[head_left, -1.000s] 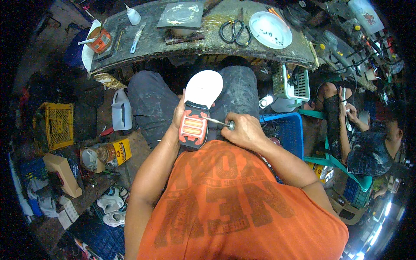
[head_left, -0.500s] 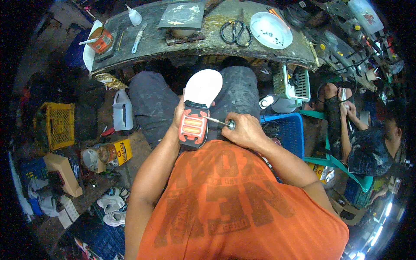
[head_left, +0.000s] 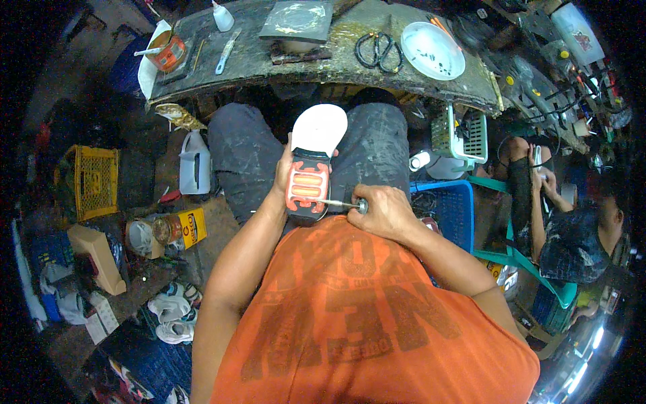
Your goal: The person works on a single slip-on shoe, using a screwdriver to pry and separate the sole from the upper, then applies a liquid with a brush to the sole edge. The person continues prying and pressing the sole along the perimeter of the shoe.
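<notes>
A shoe [head_left: 320,129] is held sole up over my lap, its forefoot white and its heel part black with red and orange bars. My left hand [head_left: 282,174] is wrapped round its left side, with fingertips showing at the right edge; the rest of those fingers is hidden behind it. In my right hand [head_left: 385,212] is an awl-like tool [head_left: 342,203] with a thin metal shaft, its handle mostly hidden in the closed fingers. The shaft points left, and its tip meets the lower right part of the red heel piece.
Across my knees stands a worn workbench [head_left: 296,70] with scissors [head_left: 378,52], a white bowl [head_left: 434,52], a knife [head_left: 226,55] and an orange pot [head_left: 166,55]. A blue basket [head_left: 464,212] is at my right, near another person [head_left: 572,236]. White shoes [head_left: 171,313] lie lower left.
The awl's tip has moved down along the heel, from the red piece's upper right corner to its lower right part. My left hand still holds the shoe.
</notes>
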Tool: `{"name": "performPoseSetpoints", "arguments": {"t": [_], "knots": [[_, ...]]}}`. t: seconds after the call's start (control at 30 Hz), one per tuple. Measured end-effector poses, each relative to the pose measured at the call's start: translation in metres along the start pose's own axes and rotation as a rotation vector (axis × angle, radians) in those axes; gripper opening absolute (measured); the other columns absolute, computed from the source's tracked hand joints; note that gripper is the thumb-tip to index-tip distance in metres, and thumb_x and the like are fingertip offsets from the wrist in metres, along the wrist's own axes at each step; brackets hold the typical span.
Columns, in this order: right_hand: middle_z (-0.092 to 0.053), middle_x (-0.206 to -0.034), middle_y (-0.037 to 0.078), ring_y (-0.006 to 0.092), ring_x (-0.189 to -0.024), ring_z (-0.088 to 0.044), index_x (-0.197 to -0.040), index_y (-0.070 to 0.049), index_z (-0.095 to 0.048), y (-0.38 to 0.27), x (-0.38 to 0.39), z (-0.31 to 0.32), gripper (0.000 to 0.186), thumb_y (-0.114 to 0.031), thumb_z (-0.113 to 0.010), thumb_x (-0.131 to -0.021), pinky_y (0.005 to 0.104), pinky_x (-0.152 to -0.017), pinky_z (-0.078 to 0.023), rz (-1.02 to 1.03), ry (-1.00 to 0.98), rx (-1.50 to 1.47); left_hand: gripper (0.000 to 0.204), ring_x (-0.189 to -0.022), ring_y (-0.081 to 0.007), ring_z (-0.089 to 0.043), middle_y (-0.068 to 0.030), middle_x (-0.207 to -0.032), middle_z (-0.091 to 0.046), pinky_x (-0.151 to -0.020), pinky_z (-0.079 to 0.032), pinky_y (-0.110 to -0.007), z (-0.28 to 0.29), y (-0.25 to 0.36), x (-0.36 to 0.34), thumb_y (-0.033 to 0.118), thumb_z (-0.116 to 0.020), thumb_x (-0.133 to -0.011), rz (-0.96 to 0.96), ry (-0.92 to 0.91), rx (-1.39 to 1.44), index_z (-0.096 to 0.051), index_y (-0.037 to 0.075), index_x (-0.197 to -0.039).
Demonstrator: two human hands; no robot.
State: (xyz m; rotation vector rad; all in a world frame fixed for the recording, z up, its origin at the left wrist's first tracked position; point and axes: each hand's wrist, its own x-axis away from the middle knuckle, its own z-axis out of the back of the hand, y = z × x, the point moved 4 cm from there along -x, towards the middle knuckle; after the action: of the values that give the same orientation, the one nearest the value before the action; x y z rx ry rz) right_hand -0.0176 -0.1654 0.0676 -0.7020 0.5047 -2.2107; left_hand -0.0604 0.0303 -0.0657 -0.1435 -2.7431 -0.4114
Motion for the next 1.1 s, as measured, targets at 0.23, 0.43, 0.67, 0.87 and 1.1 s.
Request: {"name": "performPoseSetpoints", "arguments": {"t": [0.23,0.43,0.67,0.87,1.1], "knots": [[-0.076,-0.094,0.024,0.0440,-0.089,-0.075,-0.101,-0.004,-0.074,-0.002,0.001,-0.001,0.035,-0.033,-0.070,-0.082,0.0558,-0.082,-0.059,-0.024,-0.003,0.032,0.079,-0.088,-0.0279,-0.075,-0.0229,-0.120,-0.072,-0.073,-0.066,-0.042,0.007,0.003,-0.004,0.068,-0.043,-0.107,-0.021,0.014,-0.160,-0.055,0.000,-0.145],[-0.076,-0.091,0.024,0.0444,-0.087,-0.074,-0.097,-0.003,-0.075,0.000,-0.005,0.013,0.033,-0.031,-0.069,-0.080,0.0538,-0.081,-0.058,-0.021,0.032,0.114,0.076,-0.098,-0.0240,-0.076,-0.0137,-0.118,-0.075,-0.088,-0.063,-0.040,0.017,-0.001,-0.017,0.070,-0.040,-0.108,-0.092,0.361,-0.528,-0.062,0.005,-0.141],[-0.077,-0.092,0.025,0.0446,-0.086,-0.075,-0.101,-0.003,-0.075,0.002,-0.039,0.023,0.037,-0.033,-0.069,-0.081,0.0548,-0.080,-0.059,0.025,0.008,0.252,0.080,-0.103,-0.0175,-0.071,-0.0105,-0.121,-0.074,-0.092,-0.056,-0.035,-0.007,0.000,-0.004,0.070,-0.040,-0.108,-0.103,0.479,-0.741,-0.068,0.000,-0.135],[-0.077,-0.090,0.025,0.0439,-0.084,-0.075,-0.105,-0.004,-0.076,-0.007,-0.037,0.021,0.037,-0.032,-0.069,-0.082,0.0553,-0.078,-0.060,0.077,-0.048,0.252,0.080,-0.104,-0.0184,-0.071,-0.0101,-0.120,-0.075,-0.095,-0.055,-0.038,-0.020,0.004,0.003,0.070,-0.039,-0.108,-0.089,0.551,-0.811,-0.071,0.000,-0.131],[-0.075,-0.085,0.020,0.0401,-0.079,-0.074,-0.094,-0.005,-0.072,-0.006,-0.030,0.024,0.028,-0.029,-0.071,-0.080,0.0513,-0.071,-0.058,0.155,0.013,0.319,0.080,-0.104,-0.0195,-0.071,-0.0109,-0.119,-0.075,-0.094,-0.055,-0.038,-0.016,0.000,-0.002,0.071,-0.040,-0.107,-0.071,0.559,-0.823,-0.071,0.001,-0.132]]}}
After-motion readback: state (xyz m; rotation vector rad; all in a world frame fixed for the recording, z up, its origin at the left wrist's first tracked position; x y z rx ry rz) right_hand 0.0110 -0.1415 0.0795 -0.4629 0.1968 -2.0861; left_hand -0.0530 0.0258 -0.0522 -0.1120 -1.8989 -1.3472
